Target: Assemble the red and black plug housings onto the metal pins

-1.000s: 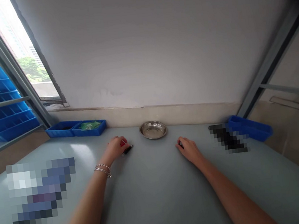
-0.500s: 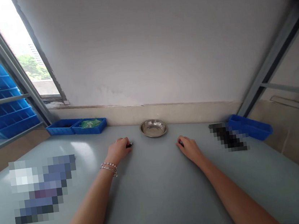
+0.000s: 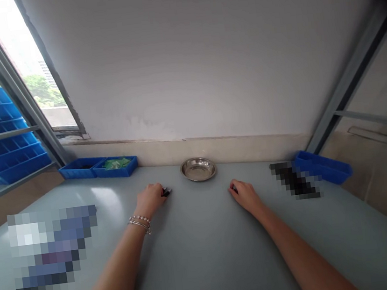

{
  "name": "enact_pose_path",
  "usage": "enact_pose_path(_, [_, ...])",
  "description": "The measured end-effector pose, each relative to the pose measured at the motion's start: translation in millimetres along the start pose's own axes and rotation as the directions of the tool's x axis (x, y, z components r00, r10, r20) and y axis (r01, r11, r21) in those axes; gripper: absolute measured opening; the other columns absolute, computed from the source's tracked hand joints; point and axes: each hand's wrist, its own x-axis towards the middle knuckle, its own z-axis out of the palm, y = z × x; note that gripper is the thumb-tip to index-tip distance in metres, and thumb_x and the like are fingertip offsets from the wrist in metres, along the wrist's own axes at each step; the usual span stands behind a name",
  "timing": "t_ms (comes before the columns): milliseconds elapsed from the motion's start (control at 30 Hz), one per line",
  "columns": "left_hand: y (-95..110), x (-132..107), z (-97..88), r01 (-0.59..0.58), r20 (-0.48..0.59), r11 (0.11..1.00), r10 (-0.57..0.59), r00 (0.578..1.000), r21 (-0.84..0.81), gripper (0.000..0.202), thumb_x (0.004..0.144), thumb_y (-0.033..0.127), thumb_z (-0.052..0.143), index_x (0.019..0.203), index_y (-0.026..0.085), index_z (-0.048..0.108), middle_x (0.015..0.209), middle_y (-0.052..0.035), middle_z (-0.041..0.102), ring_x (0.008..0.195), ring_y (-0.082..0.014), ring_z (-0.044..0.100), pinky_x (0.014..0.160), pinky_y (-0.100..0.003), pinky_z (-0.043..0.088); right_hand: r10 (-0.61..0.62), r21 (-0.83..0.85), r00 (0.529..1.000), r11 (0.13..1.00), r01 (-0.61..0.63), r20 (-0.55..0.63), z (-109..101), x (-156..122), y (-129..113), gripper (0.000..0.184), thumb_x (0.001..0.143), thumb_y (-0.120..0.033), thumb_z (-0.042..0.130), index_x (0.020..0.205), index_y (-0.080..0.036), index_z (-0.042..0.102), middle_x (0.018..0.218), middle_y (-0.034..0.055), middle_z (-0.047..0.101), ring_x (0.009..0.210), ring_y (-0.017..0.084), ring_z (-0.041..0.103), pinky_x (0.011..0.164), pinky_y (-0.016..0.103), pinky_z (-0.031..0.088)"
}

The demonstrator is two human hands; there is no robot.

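My left hand [image 3: 150, 199] rests on the grey table [image 3: 198, 238], its fingers closed over a small dark tool [image 3: 166, 192] whose tip pokes out to the right. A bracelet sits on that wrist. My right hand [image 3: 244, 194] lies on the table further right, fingers curled around something small and dark that I cannot make out. A shallow steel dish [image 3: 198, 168] stands just beyond and between the two hands, near the wall.
Two blue bins [image 3: 97, 167] sit at the back left, one with green parts inside. Another blue bin [image 3: 323, 165] is at the back right. Blue trays are stacked outside the window frame at left. Blurred patches cover spots on the table's left and right.
My left hand has closed over the small dark tool, hiding its red part, and drew slightly back toward me. My right hand has stayed in place.
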Motion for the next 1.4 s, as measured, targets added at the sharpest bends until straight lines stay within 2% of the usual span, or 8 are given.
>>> enact_pose_path(167, [6,-3,-6.3,-0.017,-0.038,1.0,0.017,0.999,0.006,0.013,0.073,0.023,0.051,0.078,0.02,0.063,0.087,-0.0104,0.066,0.083,-0.0264,0.061,0.065,-0.031,0.042,0.021,0.025,0.99,1.0,-0.018,-0.138,-6,-1,-5,0.017,0.086,-0.031,0.044,0.087,-0.018,0.055,0.087,0.0087,0.064,0.075,0.02,0.058,0.071,0.031,0.036])
enact_pose_path(267, [19,-8,-8.3,-0.157,-0.125,0.986,0.148,0.981,-0.062,0.014,0.074,0.027,0.053,0.079,0.021,0.064,0.086,-0.0083,0.067,0.085,-0.0234,0.06,0.073,-0.031,0.042,0.008,0.174,0.975,0.984,0.031,-0.223,-13,-3,-18,0.025,0.086,-0.04,0.043,0.086,-0.018,0.055,0.08,0.0068,0.061,0.069,0.018,0.054,0.069,0.03,0.038])
enact_pose_path(433, [50,-26,-2.2,-0.516,-0.265,0.821,0.455,0.85,-0.245,0.015,0.075,0.03,0.056,0.085,0.021,0.064,0.086,-0.003,0.066,0.079,-0.0164,0.058,0.078,-0.027,0.042,-0.074,0.582,0.997,0.809,0.081,-0.035,-20,-12,-52,0.031,0.086,-0.048,0.04,0.082,-0.02,0.054,0.058,-0.0034,0.047,0.054,0.012,0.044,0.054,0.023,0.035])
enact_pose_path(533, [62,-37,1.4,-0.601,-0.306,0.757,0.526,0.794,-0.256,0.012,0.075,0.027,0.057,0.083,0.019,0.063,0.082,-0.0025,0.064,0.075,-0.015,0.057,0.076,-0.027,0.042,-0.149,0.652,0.988,0.753,0.09,0.036,-20,-17,-65,0.035,0.086,-0.048,0.039,0.069,-0.02,0.051,0.053,-0.0047,0.039,0.051,0.01,0.036,0.05,0.022,0.03])
enact_pose_path(800, [69,-43,4.5,-0.666,-0.336,0.703,0.582,0.74,-0.25,0.007,0.074,0.022,0.059,0.079,0.018,0.061,0.079,-0.0014,0.064,0.075,-0.0148,0.057,0.074,-0.028,0.041,-0.185,0.728,0.98,0.681,0.078,0.068,-14,-19,-69,0.036,0.085,-0.047,0.04,0.06,-0.021,0.04,0.052,-0.0047,0.034,0.051,0.01,0.033,0.05,0.023,0.025])
enact_pose_path(1000, [69,-41,6.5,-0.654,-0.369,0.715,0.555,0.745,-0.246,0.02,0.08,0.032,0.056,0.093,0.017,0.06,0.089,-0.0041,0.065,0.078,-0.0162,0.058,0.073,-0.03,0.042,-0.03,0.778,0.999,0.629,0.002,0.022,-15,-18,-66,0.044,0.083,-0.055,0.039,0.056,-0.02,0.041,0.049,-0.004,0.037,0.049,0.011,0.035,0.05,0.025,0.028])
enact_pose_path(1100, [67,-39,7.3,-0.653,-0.366,0.722,0.557,0.745,-0.229,0.022,0.085,0.036,0.05,0.09,0.017,0.06,0.089,-0.0045,0.065,0.076,-0.0157,0.058,0.072,-0.03,0.041,0.04,0.817,0.999,0.574,-0.051,0.034,-16,-17,-64,0.048,0.081,-0.06,0.039,0.054,-0.021,0.042,0.046,-0.0035,0.038,0.046,0.011,0.036,0.049,0.025,0.029])
enact_pose_path(1400, [69,-41,9.6,-0.693,-0.383,0.696,0.599,0.703,-0.184,0.028,0.091,0.034,0.036,0.087,0.017,0.058,0.081,-0.0041,0.063,0.071,-0.0145,0.054,0.07,-0.029,0.038,0.05,0.826,0.999,0.562,-0.043,0.018,-17,-19,-67,0.051,0.082,-0.06,0.037,0.05,-0.021,0.035,0.046,-0.0036,0.036,0.048,0.011,0.035,0.052,0.026,0.029])
